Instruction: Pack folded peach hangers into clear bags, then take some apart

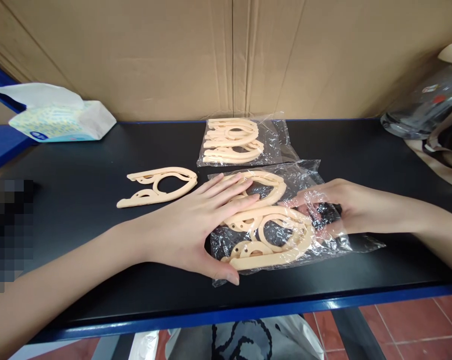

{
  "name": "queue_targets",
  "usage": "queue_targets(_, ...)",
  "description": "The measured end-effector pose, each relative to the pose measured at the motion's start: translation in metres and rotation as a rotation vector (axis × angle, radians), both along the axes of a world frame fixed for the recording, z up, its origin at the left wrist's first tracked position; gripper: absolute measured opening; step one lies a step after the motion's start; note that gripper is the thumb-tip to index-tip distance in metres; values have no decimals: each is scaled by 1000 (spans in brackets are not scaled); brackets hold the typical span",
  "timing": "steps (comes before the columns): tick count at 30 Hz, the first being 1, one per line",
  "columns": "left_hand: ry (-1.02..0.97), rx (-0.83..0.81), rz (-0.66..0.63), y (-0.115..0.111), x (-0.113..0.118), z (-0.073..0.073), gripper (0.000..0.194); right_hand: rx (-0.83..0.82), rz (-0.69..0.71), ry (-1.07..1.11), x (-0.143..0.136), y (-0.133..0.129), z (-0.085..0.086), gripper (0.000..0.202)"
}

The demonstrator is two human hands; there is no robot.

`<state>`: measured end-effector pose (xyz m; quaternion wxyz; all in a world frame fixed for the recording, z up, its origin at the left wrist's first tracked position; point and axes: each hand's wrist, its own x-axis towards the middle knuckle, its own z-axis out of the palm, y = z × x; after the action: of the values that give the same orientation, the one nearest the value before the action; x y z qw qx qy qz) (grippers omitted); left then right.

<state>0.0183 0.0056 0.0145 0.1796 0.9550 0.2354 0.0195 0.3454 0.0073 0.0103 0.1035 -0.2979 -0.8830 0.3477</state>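
Cream folding hangers lie in a clear plastic bag near the table's front. My left hand rests spread over the left side of this bag, fingers apart on the hangers. At the bag's right side, my right hand reaches inside or behind the film, its curled fingers partly hidden by glare; what they grip cannot be made out. To the left lies one loose hanger. Behind, a second clear bag holds several more cream hangers.
A tissue pack stands at the back left of the black table. At the back right are a clear plastic jug and a pale strap. Cardboard rises behind the table.
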Motion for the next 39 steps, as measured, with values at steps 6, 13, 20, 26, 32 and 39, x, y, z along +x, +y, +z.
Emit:
queue_targets(6, 7, 6, -9, 0, 1, 1, 116, 2, 9, 22, -8, -3, 0, 31)
queue_targets(13, 26, 3, 3, 0, 0, 0, 116, 117, -17, -27, -15, -9, 1, 32)
queue_targets(20, 40, -3, 18, 1, 2, 3, 117, 186, -26, -142, -14, -15, 7, 33)
queue_targets(26, 22, 3, 14, 1, 0, 2, 116, 300, -36, -177, -9, -16, 11, 34)
queue_targets(32, 3, 30, 5, 3, 0, 1, 115, 351, -30, -224, 1, -12, 4, 44)
queue_targets(39, -4, 129, -3, 5, -1, -4, 91, 418, -44, -254, 8, -12, -1, 48)
